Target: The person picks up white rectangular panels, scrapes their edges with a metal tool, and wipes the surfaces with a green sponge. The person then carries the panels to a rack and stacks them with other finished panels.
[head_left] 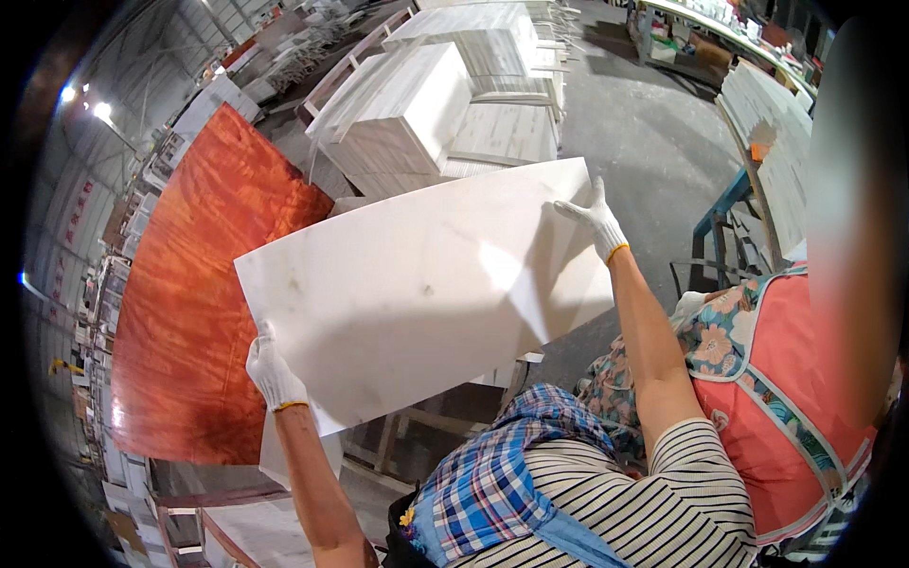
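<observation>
A large white stone slab (407, 298) with faint grey spots is tilted up in front of me, held between my hands. My left hand (275, 374), in a white knit glove, grips its left edge near the lower corner. The right edge near the top corner is in my right hand (597, 220), also gloved; its thumb points up and its fingers reach across the slab's face. Behind the left side of the slab stands a glossy red-orange panel (199, 312) with a wavy pattern. Part of another pale panel shows below my left hand.
Stacks of pale slabs (407, 123) stand on the far side. Close on my right is a person in a coral and floral apron (805, 426). Past them, pale panels (781, 151) lean on a blue metal rack (720, 204). A cluttered workbench (729, 38) is at the far right.
</observation>
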`<state>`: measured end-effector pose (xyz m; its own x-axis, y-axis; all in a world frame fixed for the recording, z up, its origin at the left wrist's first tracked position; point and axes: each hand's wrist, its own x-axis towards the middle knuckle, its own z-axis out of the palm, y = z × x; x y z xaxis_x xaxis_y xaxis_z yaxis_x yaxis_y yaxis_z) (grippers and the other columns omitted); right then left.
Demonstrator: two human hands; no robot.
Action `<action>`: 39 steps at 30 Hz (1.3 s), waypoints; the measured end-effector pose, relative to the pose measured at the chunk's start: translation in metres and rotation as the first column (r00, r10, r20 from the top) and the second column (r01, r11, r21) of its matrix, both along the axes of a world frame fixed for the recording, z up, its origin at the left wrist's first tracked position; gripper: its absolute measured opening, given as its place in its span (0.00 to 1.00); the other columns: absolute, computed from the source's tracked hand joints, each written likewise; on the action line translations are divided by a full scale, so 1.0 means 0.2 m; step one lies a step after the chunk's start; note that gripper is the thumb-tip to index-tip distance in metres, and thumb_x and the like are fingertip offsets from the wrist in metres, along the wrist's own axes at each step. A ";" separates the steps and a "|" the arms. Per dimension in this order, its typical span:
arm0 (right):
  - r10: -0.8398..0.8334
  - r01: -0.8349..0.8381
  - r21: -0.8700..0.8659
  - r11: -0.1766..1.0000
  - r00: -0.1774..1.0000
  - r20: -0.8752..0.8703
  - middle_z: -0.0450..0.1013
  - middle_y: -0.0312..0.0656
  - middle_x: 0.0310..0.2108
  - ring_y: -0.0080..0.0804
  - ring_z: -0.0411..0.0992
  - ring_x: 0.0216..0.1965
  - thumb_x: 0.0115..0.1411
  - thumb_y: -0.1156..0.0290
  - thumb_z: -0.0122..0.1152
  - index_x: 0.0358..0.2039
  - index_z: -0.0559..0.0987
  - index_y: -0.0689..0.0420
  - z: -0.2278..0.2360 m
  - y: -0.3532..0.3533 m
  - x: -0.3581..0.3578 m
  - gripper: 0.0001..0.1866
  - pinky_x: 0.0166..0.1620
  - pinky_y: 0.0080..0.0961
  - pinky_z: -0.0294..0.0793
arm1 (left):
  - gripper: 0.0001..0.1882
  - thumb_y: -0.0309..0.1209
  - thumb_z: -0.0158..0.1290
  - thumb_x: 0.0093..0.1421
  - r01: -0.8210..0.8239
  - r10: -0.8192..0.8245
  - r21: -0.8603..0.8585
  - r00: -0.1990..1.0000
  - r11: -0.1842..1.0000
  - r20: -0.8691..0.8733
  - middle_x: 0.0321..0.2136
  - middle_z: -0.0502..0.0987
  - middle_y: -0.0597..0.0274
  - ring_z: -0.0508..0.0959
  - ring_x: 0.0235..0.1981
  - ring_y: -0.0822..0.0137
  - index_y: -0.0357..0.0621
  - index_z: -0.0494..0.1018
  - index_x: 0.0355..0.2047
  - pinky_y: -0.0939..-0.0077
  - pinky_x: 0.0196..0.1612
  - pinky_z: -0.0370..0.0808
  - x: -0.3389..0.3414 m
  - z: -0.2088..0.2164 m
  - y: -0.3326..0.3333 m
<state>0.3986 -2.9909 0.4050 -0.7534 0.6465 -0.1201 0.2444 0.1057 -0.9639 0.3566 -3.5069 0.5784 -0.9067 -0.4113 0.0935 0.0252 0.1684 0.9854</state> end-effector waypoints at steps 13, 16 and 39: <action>-0.111 0.143 0.146 0.979 0.971 -0.210 0.62 0.57 0.65 0.45 0.63 0.64 0.40 0.44 0.77 0.69 0.53 0.65 -0.10 0.04 0.02 0.64 0.64 0.30 0.63 | 0.17 0.41 0.57 0.64 0.059 -0.053 0.111 0.997 0.992 -0.050 0.24 0.71 0.70 0.70 0.25 0.76 0.40 0.73 0.26 0.77 0.31 0.71 -0.01 0.04 0.03; -0.087 0.110 0.135 0.985 0.982 -0.167 0.62 0.57 0.64 0.45 0.64 0.64 0.40 0.40 0.75 0.69 0.53 0.64 -0.05 0.02 0.07 0.65 0.63 0.32 0.64 | 0.17 0.41 0.56 0.65 0.083 -0.083 0.111 0.997 0.990 -0.008 0.32 0.76 0.63 0.75 0.32 0.70 0.35 0.75 0.35 0.73 0.38 0.75 -0.01 0.03 -0.04; -0.101 0.102 0.069 0.992 0.995 -0.015 0.62 0.61 0.63 0.53 0.65 0.62 0.52 0.29 0.56 0.70 0.51 0.61 -0.28 -0.09 0.10 0.59 0.61 0.35 0.64 | 0.18 0.42 0.58 0.64 0.024 -0.025 0.059 0.999 0.998 0.021 0.24 0.72 0.69 0.69 0.23 0.75 0.40 0.74 0.26 0.77 0.28 0.70 0.16 -0.09 -0.17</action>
